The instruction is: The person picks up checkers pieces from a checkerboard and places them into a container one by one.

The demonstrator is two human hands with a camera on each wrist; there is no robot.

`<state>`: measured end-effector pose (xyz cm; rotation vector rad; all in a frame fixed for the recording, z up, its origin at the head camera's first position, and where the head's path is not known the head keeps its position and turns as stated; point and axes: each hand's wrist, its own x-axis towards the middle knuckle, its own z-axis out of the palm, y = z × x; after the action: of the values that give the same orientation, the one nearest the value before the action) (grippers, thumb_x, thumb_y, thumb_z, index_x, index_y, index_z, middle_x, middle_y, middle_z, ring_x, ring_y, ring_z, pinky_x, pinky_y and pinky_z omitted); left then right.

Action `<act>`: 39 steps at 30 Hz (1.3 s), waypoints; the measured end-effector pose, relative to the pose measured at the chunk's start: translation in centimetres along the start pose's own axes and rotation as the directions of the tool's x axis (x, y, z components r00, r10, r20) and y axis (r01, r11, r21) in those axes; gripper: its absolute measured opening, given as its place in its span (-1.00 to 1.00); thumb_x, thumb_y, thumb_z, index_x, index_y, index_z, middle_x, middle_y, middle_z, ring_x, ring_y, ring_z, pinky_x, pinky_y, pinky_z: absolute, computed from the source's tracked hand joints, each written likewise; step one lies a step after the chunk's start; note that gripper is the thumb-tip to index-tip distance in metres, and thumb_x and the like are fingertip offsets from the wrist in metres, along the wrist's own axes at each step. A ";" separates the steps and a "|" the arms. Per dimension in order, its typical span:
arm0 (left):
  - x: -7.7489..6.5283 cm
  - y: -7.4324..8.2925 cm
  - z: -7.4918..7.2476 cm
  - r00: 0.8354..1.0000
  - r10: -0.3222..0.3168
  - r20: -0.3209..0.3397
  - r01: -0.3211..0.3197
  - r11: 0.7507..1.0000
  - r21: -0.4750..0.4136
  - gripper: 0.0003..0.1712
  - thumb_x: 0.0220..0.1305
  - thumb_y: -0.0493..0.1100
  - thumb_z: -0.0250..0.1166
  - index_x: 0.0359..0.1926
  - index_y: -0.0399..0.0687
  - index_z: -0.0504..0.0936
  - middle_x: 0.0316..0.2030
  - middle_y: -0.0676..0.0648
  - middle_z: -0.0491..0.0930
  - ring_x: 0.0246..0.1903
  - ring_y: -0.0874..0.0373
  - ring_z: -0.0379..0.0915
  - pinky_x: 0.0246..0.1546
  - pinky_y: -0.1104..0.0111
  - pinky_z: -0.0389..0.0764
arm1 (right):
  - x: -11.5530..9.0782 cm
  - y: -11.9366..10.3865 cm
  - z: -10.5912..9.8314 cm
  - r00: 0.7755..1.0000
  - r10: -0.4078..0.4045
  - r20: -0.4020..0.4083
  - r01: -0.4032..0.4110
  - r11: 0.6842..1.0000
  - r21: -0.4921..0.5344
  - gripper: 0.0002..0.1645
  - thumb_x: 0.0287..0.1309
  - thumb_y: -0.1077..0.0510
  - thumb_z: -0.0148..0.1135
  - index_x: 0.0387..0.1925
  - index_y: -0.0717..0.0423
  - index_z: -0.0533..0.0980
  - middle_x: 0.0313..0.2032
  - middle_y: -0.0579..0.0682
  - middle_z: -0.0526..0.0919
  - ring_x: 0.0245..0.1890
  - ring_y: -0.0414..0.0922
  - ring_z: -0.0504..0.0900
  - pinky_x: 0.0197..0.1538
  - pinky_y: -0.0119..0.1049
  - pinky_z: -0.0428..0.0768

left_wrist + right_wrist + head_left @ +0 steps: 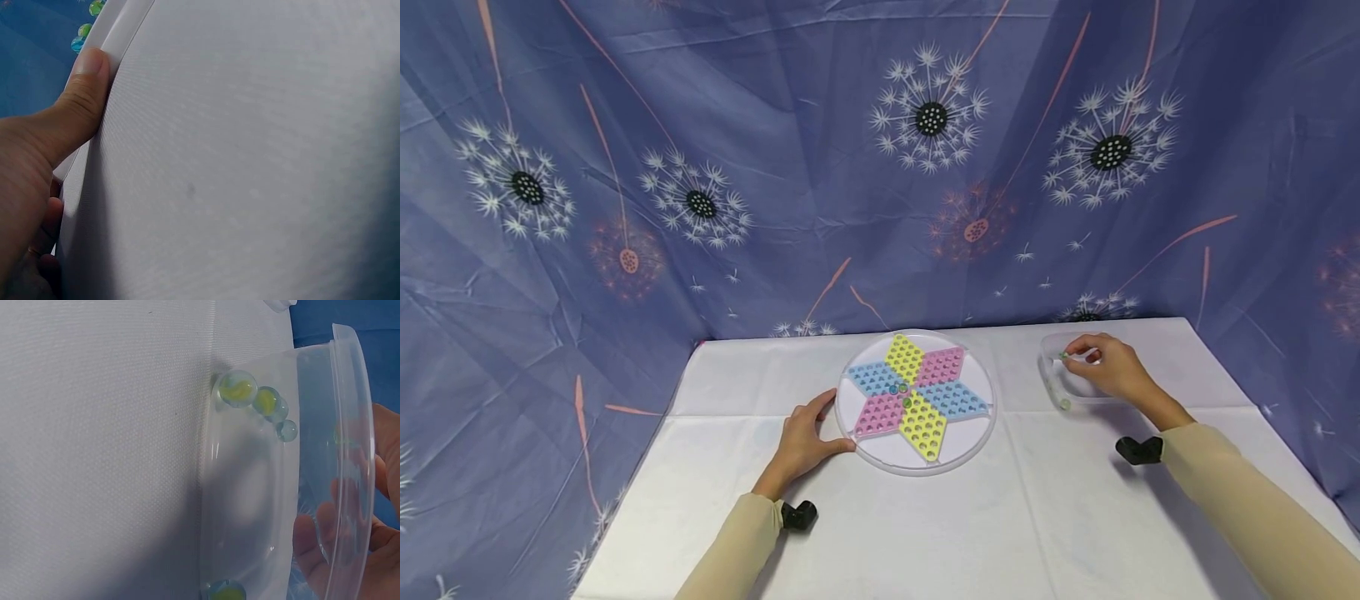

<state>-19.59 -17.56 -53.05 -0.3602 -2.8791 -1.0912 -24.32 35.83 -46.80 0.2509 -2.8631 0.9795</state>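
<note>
Marble [1063, 356], greenish, clamped between thumb and fingertips of right hand [1107, 367], well right of star board [961, 435], at clear tub [1045, 367]. More marbles [238, 389] lying in tub, same side of board. Three small marbles [907, 403] sitting near board's centre, one blue, two greenish. Left hand [801, 438] at board's left edge: thumb and fingers spread apart, touching rim. White cloth [962, 533] under board; blue dandelion curtain [820, 150] hanging behind board. Black device [800, 516] by each wrist, nearer viewer than board.
</note>
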 end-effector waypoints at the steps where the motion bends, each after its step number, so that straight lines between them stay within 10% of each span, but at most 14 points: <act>1: 0.0 0.1 0.0 1.000 -0.007 0.004 0.007 1.000 -0.002 0.20 -0.15 0.17 0.70 0.51 0.01 0.37 -0.19 0.02 0.47 -0.21 0.12 0.24 -0.06 0.14 0.28 | 0.0 0.0 0.0 1.000 0.000 0.002 0.000 1.000 -0.002 -0.62 0.32 0.03 0.38 0.04 0.18 0.65 -0.01 0.26 0.60 -0.11 0.16 0.60 -0.17 -0.05 0.54; 39: 0.2 0.1 -0.1 1.000 0.010 0.001 -0.010 1.000 0.000 0.19 -0.16 0.17 0.70 0.50 -0.02 0.38 -0.20 0.01 0.49 -0.22 0.10 0.26 -0.05 0.13 0.28 | 1.1 -2.8 -0.9 0.996 -0.084 -0.001 0.084 0.996 -0.031 -0.48 0.33 -0.03 0.37 0.22 0.12 0.57 0.00 0.26 0.63 -0.10 0.17 0.62 -0.08 0.09 0.56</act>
<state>-19.74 -17.56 -52.91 -0.3739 -2.8749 -1.0892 -24.77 34.07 -44.20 0.3636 -2.8375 0.9193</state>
